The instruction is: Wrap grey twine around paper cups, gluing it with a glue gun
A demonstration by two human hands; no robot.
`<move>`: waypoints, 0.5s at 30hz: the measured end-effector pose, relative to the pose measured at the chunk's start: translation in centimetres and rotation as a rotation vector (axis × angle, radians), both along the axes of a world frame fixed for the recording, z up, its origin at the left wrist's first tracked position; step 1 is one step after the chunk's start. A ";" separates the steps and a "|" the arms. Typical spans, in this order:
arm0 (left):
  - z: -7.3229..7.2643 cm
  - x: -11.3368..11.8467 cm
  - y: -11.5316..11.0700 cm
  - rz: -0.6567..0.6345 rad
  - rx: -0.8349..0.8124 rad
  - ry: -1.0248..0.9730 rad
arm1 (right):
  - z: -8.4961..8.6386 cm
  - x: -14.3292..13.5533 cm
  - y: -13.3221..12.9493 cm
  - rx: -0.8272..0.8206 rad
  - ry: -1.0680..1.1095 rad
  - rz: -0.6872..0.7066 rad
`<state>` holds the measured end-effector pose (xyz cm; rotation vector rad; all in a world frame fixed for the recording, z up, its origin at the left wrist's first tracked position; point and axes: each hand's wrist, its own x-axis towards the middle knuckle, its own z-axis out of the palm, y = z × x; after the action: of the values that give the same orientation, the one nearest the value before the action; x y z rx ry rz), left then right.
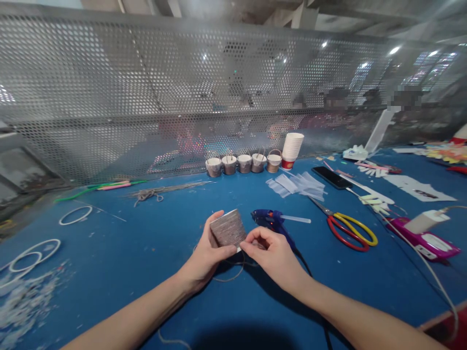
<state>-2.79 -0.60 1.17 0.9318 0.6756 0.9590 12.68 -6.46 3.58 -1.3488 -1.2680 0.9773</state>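
Note:
A paper cup wrapped in grey-brown cord (229, 228) lies tilted on its side above the blue table, gripped by my left hand (209, 250) with fingers behind and thumb along its lower edge. At the cup's lower right edge, my right hand (272, 253) pinches the thin cord against the wrapping. A loose length of cord (233, 278) loops down beneath both hands. Just beyond my right hand a blue glue gun (268, 216) lies on the table, a clear glue stick (297, 219) poking out of its back.
Small cord-wrapped buckets (229, 165) line the back beside stacked paper cups (293, 148). Scissors (350, 231), a phone (331, 177), clear strips (297, 184) and a purple power strip (425, 240) lie rightward. Leftward are white rings (32, 257) and a cord bundle (148, 194). Perforated metal (146, 97) stands behind.

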 end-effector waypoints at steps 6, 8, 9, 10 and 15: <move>0.1 0.0 0.0 0.013 -0.003 -0.038 | -0.1 0.2 0.0 0.015 -0.004 0.001; 0.1 0.0 0.1 -0.006 -0.003 -0.030 | -0.3 0.2 0.0 0.041 -0.031 -0.006; 0.1 0.0 0.2 -0.021 -0.004 -0.026 | -0.4 0.2 0.0 0.058 -0.046 -0.009; 0.1 0.0 0.2 -0.036 -0.007 -0.024 | -0.5 0.3 0.0 0.074 -0.060 -0.013; 0.0 0.1 0.1 -0.067 -0.009 -0.005 | -0.9 0.3 0.1 0.149 -0.127 -0.042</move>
<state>-2.73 -0.48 1.18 0.9383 0.6398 0.8979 12.95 -6.40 2.69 -1.3322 -1.3738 0.7624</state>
